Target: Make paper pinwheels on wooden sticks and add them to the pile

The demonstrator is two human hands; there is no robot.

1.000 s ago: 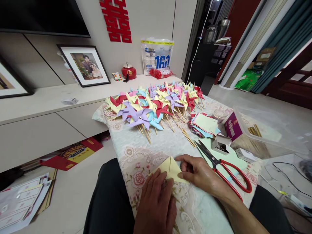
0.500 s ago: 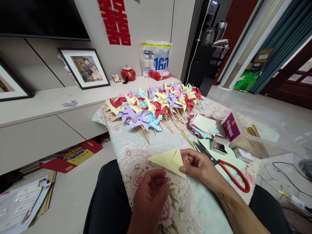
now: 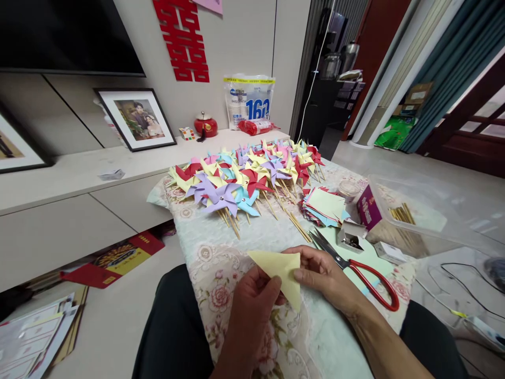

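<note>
A pale yellow sheet of paper (image 3: 282, 268), folded into a triangle, is held above the near part of the table. My left hand (image 3: 254, 300) pinches its long lower edge, thumb on top and fingers behind. At the right edge, my right hand (image 3: 321, 273) grips the same paper between thumb and fingers. Red-handled scissors (image 3: 357, 266) lie with blades spread just beyond my right hand, on pale green paper. Several finished paper pinwheels (image 3: 223, 197) on sticks lie piled across the far half of the table.
A stack of coloured paper squares (image 3: 324, 204), loose sticks (image 3: 300, 227) and a small open box (image 3: 351, 237) of dark pieces sit on the flowered tablecloth (image 3: 213, 273). To the right stands a clear plastic bin (image 3: 426, 231) with sticks. A low cabinet (image 3: 79, 189) runs along the wall.
My left hand has come up and closed on the yellow paper, which it was beside before. The paper has turned, its lower corner now pointing down. My right hand keeps its hold.
</note>
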